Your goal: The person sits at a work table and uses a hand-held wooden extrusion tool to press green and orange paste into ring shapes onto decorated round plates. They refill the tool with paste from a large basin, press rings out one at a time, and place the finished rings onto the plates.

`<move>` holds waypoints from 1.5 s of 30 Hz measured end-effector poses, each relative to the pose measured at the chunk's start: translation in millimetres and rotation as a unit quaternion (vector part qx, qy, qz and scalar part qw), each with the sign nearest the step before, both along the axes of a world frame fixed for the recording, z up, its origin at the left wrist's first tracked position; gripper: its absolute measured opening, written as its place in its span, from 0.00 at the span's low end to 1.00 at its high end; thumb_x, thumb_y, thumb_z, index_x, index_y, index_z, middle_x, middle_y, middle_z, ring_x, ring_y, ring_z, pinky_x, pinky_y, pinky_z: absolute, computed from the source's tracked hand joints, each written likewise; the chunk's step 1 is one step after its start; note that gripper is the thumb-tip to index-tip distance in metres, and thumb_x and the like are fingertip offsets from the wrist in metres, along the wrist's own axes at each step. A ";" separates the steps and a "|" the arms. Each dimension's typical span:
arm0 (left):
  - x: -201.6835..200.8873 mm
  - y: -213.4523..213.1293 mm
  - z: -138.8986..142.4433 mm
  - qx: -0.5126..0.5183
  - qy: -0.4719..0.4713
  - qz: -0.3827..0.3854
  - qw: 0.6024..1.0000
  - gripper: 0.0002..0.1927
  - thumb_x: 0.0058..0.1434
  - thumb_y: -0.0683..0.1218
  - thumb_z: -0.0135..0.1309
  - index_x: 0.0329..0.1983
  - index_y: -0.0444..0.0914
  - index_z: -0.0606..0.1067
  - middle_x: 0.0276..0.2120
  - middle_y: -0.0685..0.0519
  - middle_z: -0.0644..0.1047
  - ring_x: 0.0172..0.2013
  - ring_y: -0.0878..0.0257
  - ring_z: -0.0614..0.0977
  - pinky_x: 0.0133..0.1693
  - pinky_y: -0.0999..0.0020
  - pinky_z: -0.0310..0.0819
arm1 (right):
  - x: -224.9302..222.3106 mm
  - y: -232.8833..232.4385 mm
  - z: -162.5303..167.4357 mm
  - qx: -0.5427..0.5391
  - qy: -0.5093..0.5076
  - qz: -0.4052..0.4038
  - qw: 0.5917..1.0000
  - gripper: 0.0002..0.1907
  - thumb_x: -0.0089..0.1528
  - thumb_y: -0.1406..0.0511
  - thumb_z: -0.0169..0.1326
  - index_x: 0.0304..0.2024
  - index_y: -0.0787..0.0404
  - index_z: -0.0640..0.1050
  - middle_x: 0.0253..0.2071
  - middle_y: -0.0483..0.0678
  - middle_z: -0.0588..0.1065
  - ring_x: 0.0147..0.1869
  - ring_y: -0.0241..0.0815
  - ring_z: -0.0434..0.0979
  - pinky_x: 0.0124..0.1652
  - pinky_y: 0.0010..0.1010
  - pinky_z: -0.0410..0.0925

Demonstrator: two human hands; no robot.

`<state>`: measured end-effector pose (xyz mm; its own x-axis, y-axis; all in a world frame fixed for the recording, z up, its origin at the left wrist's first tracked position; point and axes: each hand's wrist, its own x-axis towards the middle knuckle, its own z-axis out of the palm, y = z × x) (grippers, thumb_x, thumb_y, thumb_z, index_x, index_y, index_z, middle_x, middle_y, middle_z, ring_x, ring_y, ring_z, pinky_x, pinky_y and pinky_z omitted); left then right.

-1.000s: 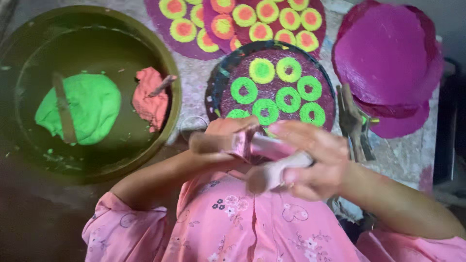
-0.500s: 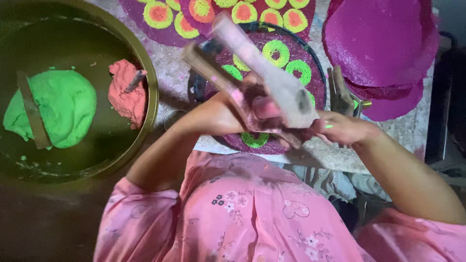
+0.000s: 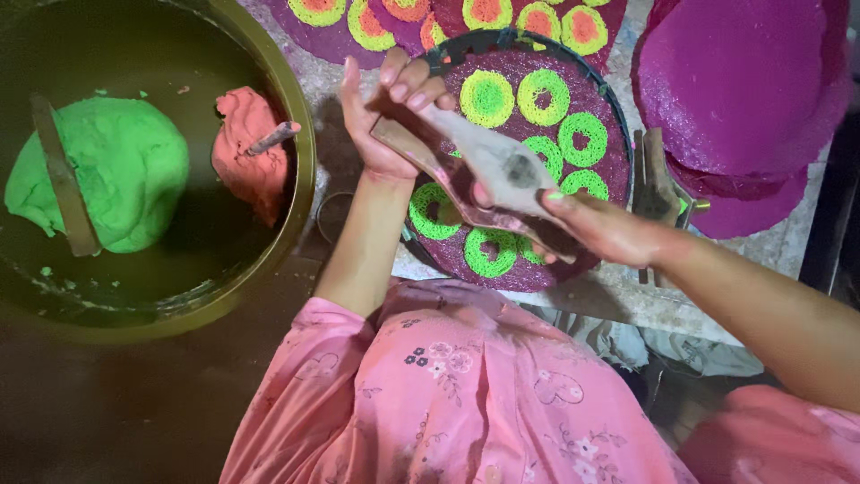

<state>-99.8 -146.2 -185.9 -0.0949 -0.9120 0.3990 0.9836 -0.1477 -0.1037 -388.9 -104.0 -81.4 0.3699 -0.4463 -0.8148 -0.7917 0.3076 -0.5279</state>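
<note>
Step in hand, as I judge it: working the press (image 3: 488, 175) over the round tray (image 3: 618, 134), laying green rings (image 3: 537, 94) on the magenta sheet.

Left hand (image 3: 381, 121) grips the far end of the press, fingers curled around the handle, thumb side toward the bowl. Right hand (image 3: 596, 229) clamps the near end, fingers wrapped under, thumb on top. Both closed tight on it. The press sits tilted, held above the tray's lower left part, not touching it as far as I can tell.

The tray holds rings in green and yellow-green, several at the top and right and a few at the bottom left, partly hidden by the press.

A likely next move calls for steady squeeze, level nozzle and a free patch of sheet; which patch is hidden.

Big bowl (image 3: 296, 134) at left: green dough (image 3: 125, 170) with a flat stick (image 3: 63, 179) across it, pink dough (image 3: 251, 148) with a small tool stuck in. Stacked magenta sheets (image 3: 735, 81) at top right. More ringed sheets (image 3: 421, 22) at the top edge.

No packages, labels or signs visible.
</note>
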 end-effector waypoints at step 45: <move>-3.2 -99.8 11.2 -0.013 -0.116 0.063 0.991 0.23 0.68 0.67 0.40 0.40 0.45 0.68 0.31 0.61 0.68 0.35 0.66 0.72 0.48 0.62 0.72 | 26.6 -80.5 -45.2 -0.238 -0.063 -0.016 0.969 0.37 0.69 0.41 0.34 0.51 0.65 0.76 0.34 0.50 0.73 0.36 0.39 0.72 0.35 0.35 0.68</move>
<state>-103.1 -246.0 -174.8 -0.0727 -0.9125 0.4027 0.9913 -0.0217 0.1299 -362.3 -184.5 -126.6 0.4329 -0.7738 -0.4624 -0.7056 0.0284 -0.7081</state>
